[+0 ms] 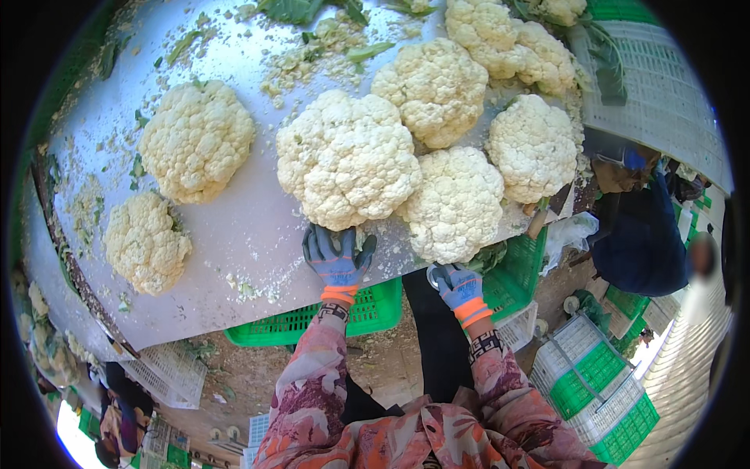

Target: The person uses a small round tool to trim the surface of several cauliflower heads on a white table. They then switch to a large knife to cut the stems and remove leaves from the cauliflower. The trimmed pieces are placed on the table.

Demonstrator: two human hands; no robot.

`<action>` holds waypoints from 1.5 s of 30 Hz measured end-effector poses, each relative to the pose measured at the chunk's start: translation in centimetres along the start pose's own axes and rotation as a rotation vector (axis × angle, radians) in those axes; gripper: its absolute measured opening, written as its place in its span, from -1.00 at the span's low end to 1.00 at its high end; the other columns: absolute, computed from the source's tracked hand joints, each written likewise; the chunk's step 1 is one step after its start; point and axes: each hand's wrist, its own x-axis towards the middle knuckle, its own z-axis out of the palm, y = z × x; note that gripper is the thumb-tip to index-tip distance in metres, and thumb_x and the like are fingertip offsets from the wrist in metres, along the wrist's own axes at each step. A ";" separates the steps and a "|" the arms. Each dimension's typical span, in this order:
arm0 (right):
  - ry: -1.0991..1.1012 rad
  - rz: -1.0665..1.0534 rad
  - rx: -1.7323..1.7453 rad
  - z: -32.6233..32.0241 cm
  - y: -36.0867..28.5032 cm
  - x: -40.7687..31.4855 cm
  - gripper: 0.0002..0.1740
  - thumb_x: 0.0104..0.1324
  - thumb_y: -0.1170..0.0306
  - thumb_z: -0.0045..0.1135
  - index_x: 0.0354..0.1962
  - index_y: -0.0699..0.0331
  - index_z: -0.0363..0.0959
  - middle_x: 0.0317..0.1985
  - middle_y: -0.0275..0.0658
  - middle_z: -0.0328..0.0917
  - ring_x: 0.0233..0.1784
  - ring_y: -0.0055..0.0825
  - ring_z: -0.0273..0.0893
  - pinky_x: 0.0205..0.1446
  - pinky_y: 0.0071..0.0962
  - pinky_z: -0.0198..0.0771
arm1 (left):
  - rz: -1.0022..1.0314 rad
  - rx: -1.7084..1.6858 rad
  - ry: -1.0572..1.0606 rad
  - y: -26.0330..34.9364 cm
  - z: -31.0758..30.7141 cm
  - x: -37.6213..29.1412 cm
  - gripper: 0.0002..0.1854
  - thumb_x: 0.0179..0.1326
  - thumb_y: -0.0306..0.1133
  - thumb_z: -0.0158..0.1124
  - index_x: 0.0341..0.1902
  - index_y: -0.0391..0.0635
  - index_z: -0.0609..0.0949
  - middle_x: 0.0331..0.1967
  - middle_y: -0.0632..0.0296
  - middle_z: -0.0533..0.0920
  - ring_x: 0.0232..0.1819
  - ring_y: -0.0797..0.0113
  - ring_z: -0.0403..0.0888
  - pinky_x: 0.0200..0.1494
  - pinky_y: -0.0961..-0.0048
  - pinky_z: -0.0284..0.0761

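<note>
My left hand [338, 258], in a blue-grey glove with an orange cuff, lies on the metal worktable [222, 258] with its fingers apart. Its fingertips meet the near edge of a large cauliflower head [348, 158], partly tucked beneath it. Just off the table's front edge, my right hand [460, 286] wears a matching glove and is curled around a round, shiny-rimmed object [433, 275]; most of that object is hidden. A smaller cauliflower head [454, 205] rests just above my right hand.
More cauliflower heads sit left [196, 140] and right [532, 146], among scattered crumbs and leaf scraps. Green plastic crates [375, 308] stand below the table edge. A white crate [650, 88] is at upper right. A person in dark clothing [638, 240] is off to the right, near stacked crates [592, 375].
</note>
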 end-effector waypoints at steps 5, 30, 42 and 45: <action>-0.243 -0.096 -0.290 -2.0 0.3 2.0 -0.63 0.20 0.03 0.05 -0.29 0.12 0.59 -0.46 -0.19 0.64 -0.38 -0.22 0.62 -0.28 -0.20 0.46 | -0.032 -0.020 0.046 -0.2 1.3 -0.9 -0.48 -0.08 -0.03 0.51 -0.01 0.17 0.58 0.29 -0.09 0.27 0.25 -0.21 0.26 0.20 -0.13 0.26; 0.528 0.168 0.722 -10.4 -4.4 11.9 -0.57 0.32 0.30 0.11 0.08 0.33 0.49 -0.03 -0.02 0.63 -0.05 -0.20 0.63 0.04 -0.36 0.48 | -0.007 -0.150 -0.431 12.8 -1.4 10.0 0.16 -0.15 -0.03 0.48 0.54 0.03 0.05 0.52 -0.14 -0.04 0.52 -0.25 -0.13 0.47 -0.12 -0.15; 0.513 0.204 0.836 -10.4 -2.5 10.2 -0.58 0.35 0.29 0.08 0.09 0.34 0.47 -0.12 -0.07 0.65 -0.24 -0.30 0.63 -0.11 -0.35 0.49 | -0.084 -0.301 -0.582 11.8 -1.7 10.5 0.12 -0.09 -0.20 0.48 0.54 0.12 0.03 0.51 -0.17 -0.03 0.49 -0.25 0.00 0.46 0.05 0.04; 0.474 0.370 1.274 -10.8 -2.8 9.0 -0.66 0.37 0.38 0.06 0.05 0.33 0.50 -0.25 -0.27 0.63 -0.47 -0.56 0.50 -0.49 -0.50 0.40 | -0.102 -0.315 -0.620 11.2 -2.0 11.1 0.09 -0.07 -0.28 0.48 0.54 0.18 0.05 0.52 -0.12 -0.02 0.49 -0.20 0.02 0.46 0.12 0.09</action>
